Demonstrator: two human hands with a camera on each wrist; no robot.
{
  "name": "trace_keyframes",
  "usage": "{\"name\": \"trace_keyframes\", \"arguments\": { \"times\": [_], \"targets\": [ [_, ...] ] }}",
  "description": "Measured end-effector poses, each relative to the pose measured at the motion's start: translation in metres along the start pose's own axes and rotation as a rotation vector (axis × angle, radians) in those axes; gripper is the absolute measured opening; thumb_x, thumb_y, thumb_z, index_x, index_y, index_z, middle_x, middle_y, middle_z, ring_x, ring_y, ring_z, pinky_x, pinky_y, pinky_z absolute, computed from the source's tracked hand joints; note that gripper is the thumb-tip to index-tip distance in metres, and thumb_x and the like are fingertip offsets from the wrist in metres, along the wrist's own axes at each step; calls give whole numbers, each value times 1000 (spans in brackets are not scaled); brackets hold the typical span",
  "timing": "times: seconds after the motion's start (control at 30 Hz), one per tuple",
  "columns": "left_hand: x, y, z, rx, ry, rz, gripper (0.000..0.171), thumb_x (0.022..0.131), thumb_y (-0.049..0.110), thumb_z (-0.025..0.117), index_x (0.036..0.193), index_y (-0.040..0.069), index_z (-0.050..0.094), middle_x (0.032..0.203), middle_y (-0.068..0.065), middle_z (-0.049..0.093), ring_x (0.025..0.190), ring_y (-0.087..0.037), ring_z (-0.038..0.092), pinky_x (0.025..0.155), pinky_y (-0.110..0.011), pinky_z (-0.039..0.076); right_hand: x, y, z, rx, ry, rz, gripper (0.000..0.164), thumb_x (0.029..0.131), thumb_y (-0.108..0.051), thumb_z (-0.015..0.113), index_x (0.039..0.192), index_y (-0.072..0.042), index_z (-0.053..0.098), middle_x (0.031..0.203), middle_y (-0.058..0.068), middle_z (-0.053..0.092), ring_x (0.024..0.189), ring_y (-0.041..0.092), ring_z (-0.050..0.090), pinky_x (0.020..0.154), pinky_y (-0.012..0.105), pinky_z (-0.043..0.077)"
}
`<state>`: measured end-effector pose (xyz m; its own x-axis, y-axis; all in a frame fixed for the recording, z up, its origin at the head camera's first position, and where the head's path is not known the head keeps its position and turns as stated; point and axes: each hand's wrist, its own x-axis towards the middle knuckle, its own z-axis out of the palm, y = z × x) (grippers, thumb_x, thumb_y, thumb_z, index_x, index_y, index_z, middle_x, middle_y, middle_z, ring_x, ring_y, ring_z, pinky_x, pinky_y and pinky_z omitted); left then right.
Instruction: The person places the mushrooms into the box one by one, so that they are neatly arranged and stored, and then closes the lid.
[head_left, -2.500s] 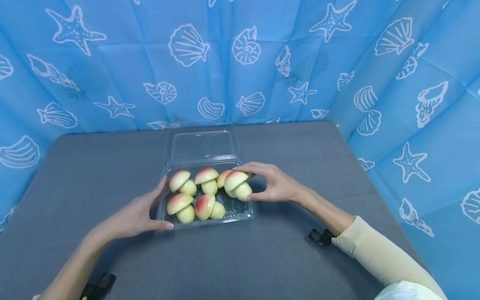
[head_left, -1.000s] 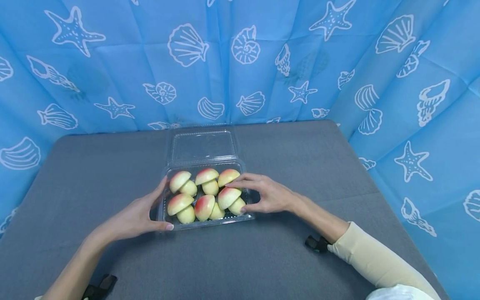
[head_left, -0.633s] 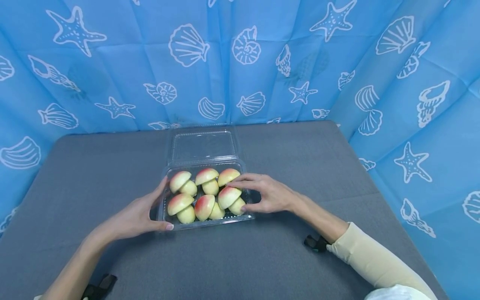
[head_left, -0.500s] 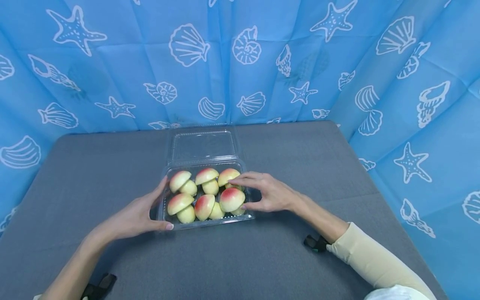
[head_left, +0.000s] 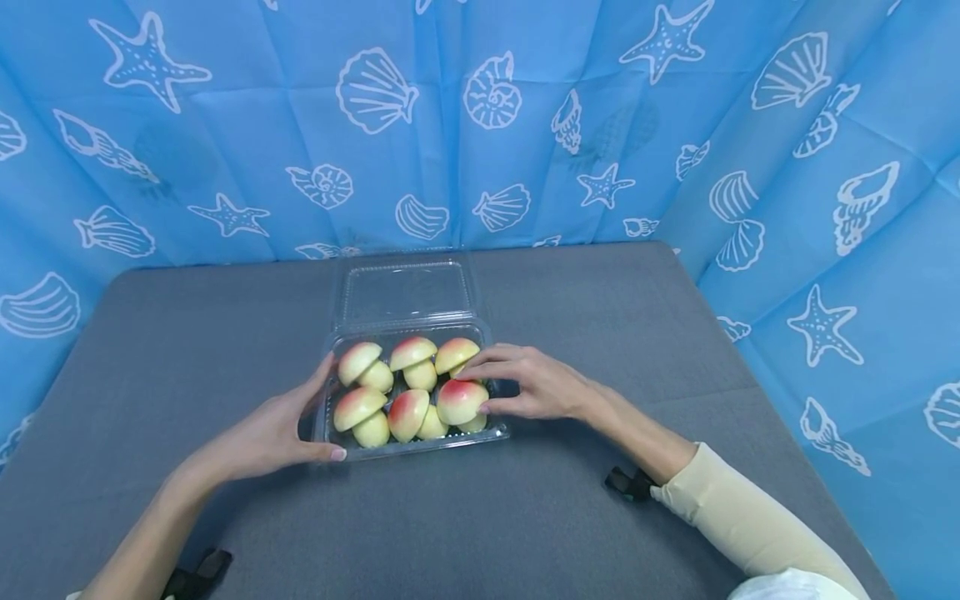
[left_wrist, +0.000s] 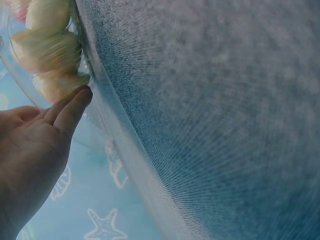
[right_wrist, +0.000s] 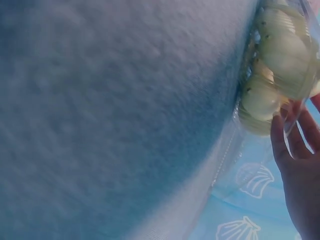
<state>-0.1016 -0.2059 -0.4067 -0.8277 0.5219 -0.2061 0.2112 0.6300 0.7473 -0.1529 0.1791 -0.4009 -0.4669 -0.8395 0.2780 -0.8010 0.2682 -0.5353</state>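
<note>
A clear plastic clamshell container (head_left: 495, 432) lies open on the table, with rows of foam-like mushrooms, pale yellow with red-tinged caps, inside it. My right hand (head_left: 532, 383) holds the front-right mushroom (head_left: 461, 402), thumb at its right side and fingertips at the top of its cap. Behind it sits the back-right mushroom (head_left: 455, 354), partly covered by those fingers. My left hand (head_left: 273, 429) rests at the container's left side, thumb by the front-left corner and straight fingers along the far-left edge. The left wrist view shows these fingers (left_wrist: 75, 107) touching the clear wall.
The container's lid (head_left: 408, 293) is folded back flat toward the far table edge. Grey cloth covers the table (head_left: 420, 525). A blue curtain (head_left: 457, 125) with white shells and starfish hangs behind and on the right.
My right hand has lowered the last mushroom from above the back-right one into the front-right spot. There it has turned, its cap now facing up. The left hand has stayed put.
</note>
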Motion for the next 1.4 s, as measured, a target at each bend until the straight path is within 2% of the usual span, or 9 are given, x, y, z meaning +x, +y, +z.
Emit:
{"name": "trace_keyframes", "arguments": {
  "times": [0.2,0.3,0.43,0.57,0.77,0.9,1.07,1.2,1.4],
  "targets": [
    [-1,1,0,23,10,0,125,78,49,82,160,14,-6,164,-19,7,142,-41,30,112,-59,28,3,1,-2,-65,-84,37,42,96,-32,67,134,-13,64,133,2,60,124,12,53,103,34,47],
    [-2,1,0,33,16,4,126,77,51,81,160,14,-6,164,-19,8,141,-42,31,112,-60,27,3,2,-1,-112,-90,29,41,97,-32,66,133,-13,65,132,3,61,123,14,54,103,35,47],
    [-1,2,0,28,16,7,126,77,52,81,160,14,-6,164,-19,8,141,-42,31,112,-60,27,3,3,3,-128,-28,6,41,96,-31,68,132,-12,65,129,3,63,119,14,57,100,34,49],
    [-1,2,1,24,13,7,125,78,51,81,160,14,-6,164,-20,8,141,-42,31,112,-60,27,1,3,6,-95,42,-21,39,92,-28,72,128,-11,68,125,4,64,115,13,59,97,32,51],
    [-2,1,2,35,19,9,125,78,50,82,160,13,-5,164,-20,8,142,-43,30,113,-60,26,-1,4,5,-34,77,-29,38,90,-24,75,125,-9,69,125,4,65,114,14,62,96,31,52],
    [-2,1,2,39,23,10,124,78,50,81,160,14,-4,164,-19,7,142,-44,30,112,-61,29,-2,4,1,7,106,-7,37,90,-22,76,123,-7,70,123,2,66,112,14,62,94,30,53],
    [-4,1,2,35,26,10,124,78,52,81,160,14,-4,164,-20,8,140,-45,32,110,-61,32,-2,8,-5,52,160,43,33,89,-17,77,120,-6,71,116,4,69,109,17,63,90,38,54],
    [-4,2,2,26,18,8,125,78,53,80,160,14,-5,164,-20,9,140,-45,32,110,-61,32,-1,14,-11,70,175,84,31,89,-15,76,119,-7,71,114,7,69,105,23,65,80,44,55],
    [-4,1,0,18,3,-1,124,79,52,80,160,16,-6,163,-21,10,139,-45,34,108,-60,34,4,24,-21,110,205,136,31,89,-14,76,119,-6,71,115,9,70,97,29,65,76,45,56]
  ]
}}
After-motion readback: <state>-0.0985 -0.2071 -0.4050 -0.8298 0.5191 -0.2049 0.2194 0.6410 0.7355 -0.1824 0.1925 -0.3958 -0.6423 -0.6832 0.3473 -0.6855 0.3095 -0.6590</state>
